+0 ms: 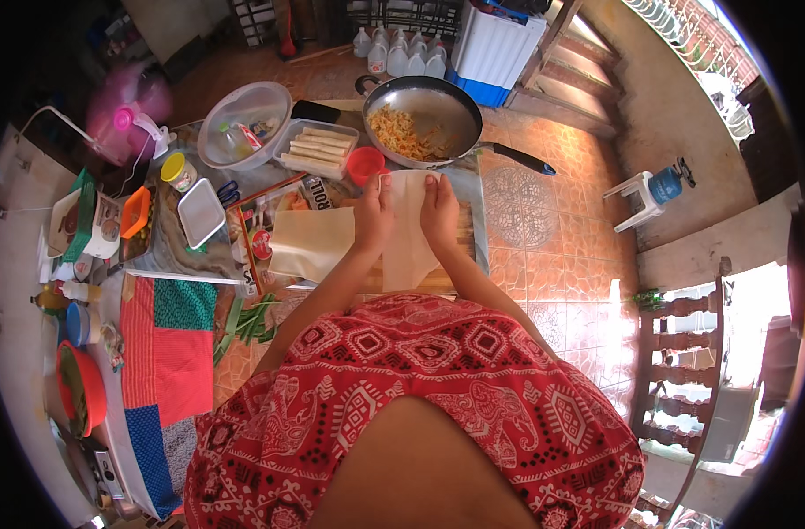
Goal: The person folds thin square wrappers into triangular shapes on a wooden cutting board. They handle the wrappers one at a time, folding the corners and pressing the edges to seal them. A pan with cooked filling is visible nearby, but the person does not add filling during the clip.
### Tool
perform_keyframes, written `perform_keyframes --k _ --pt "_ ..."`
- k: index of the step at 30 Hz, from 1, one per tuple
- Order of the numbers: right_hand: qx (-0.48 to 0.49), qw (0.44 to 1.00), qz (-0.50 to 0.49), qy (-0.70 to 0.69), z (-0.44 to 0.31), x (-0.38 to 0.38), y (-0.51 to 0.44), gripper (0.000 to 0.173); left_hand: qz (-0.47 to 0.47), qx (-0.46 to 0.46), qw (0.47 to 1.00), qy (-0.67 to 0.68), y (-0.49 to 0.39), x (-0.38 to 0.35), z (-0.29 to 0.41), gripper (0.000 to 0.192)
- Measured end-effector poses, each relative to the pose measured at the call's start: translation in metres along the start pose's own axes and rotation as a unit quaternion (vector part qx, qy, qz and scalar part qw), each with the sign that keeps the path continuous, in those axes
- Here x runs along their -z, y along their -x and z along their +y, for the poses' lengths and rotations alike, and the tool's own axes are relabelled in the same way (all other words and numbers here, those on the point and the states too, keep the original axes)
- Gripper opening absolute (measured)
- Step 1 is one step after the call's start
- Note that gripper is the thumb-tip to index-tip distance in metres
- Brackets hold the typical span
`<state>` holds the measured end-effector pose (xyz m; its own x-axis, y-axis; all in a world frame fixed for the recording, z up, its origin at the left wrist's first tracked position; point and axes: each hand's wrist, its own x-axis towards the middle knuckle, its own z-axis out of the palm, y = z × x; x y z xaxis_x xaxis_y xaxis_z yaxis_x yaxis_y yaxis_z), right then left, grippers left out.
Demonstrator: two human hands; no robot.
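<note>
A thin, pale spring roll wrapper lies in front of me, its two sides folded inward. My left hand and my right hand hold its far end, thumbs on top. Beneath it shows a wooden cutting board. To the left, a stack of wrappers rests on a printed wrapper package. Just past my hands stands a small red bowl. Whether filling lies inside the held wrapper is hidden.
A frying pan holds shredded cooked filling. Beside it, a plastic container holds several rolled wrappers. A translucent basin, a white foam tray, scissors and a yellow-lidded jar stand on the marble-patterned table.
</note>
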<state>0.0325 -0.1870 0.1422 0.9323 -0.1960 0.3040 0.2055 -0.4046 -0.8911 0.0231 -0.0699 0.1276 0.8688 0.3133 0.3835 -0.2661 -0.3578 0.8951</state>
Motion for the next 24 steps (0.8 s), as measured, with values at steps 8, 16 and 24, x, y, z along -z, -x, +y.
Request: perform_keyframes --k 8,16,24 --pt "0.014 0.999 0.007 0.048 0.019 0.014 -0.004 0.027 0.042 0.006 0.999 -0.016 0.003 0.019 -0.019 0.030" --pt "0.023 0.997 0.045 0.063 0.033 0.022 -0.010 0.027 0.063 0.056 0.996 -0.011 0.001 0.040 -0.028 0.035" --pt "-0.030 0.998 0.046 -0.007 0.070 0.023 -0.010 0.030 0.073 0.008 0.997 -0.028 -0.006 0.055 -0.035 0.026"
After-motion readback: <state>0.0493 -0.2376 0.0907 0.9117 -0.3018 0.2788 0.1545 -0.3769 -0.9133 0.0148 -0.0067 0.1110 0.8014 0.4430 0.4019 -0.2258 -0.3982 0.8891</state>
